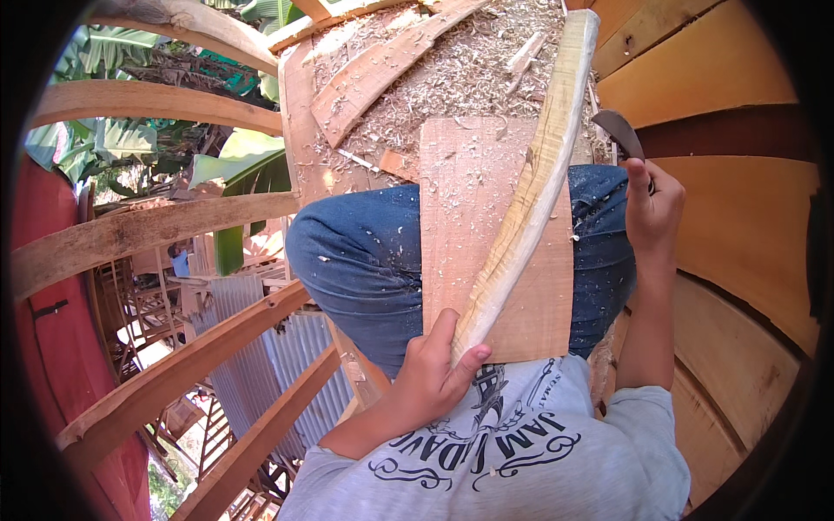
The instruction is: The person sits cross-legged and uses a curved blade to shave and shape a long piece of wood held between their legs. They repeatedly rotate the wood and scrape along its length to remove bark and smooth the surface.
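A long, pale, slightly curved wooden stick [532, 204] slants from near my chest up toward the far right. My left hand [441, 365] is wrapped round its near end. Beneath the stick, a flat rectangular board [460, 234] lies across my lap. At the right, my right hand [653, 204] grips a knife with a dark curved blade [618, 132]; most of its handle is hidden in the fist. The blade is beside the stick and apart from it.
Wood shavings [417, 87] cover the floor ahead, with a curved wooden offcut [373, 78] among them. A wooden railing [165, 230] runs along the left, with corrugated metal sheets [261, 347] below. Plank walling [738, 234] stands close at the right.
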Motion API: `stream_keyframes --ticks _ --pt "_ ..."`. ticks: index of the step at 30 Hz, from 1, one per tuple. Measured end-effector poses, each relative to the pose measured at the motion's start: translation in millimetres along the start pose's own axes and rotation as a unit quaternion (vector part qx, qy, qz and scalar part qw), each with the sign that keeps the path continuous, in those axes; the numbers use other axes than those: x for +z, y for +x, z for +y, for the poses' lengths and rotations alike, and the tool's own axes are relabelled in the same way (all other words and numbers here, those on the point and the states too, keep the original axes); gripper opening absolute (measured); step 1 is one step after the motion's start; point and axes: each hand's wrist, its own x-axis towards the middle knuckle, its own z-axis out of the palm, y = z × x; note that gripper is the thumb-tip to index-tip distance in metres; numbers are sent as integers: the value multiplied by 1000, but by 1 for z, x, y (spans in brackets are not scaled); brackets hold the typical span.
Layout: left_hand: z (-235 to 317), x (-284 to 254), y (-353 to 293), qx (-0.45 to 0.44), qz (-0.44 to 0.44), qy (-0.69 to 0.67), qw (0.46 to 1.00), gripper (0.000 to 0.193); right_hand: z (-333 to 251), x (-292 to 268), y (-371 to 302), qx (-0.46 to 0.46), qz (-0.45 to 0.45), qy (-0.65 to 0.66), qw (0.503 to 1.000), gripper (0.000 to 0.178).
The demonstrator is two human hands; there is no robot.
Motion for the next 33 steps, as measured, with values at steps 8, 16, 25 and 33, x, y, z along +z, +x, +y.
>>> stream_keyframes --ticks 8,16,25,33 --pt "0 3 5 -20 1 -119 993 32 -34 19 -66 -220 -136 -81 963 67" --pt "4 7 -9 -13 -38 -56 998 32 18 14 12 81 32 -19 996 73" --pt "-11 1 7 -41 -43 -148 987 41 -44 16 -72 -159 -181 -35 970 71" --pt "-11 11 1 17 -86 -197 976 69 24 7 14 61 28 59 996 71"
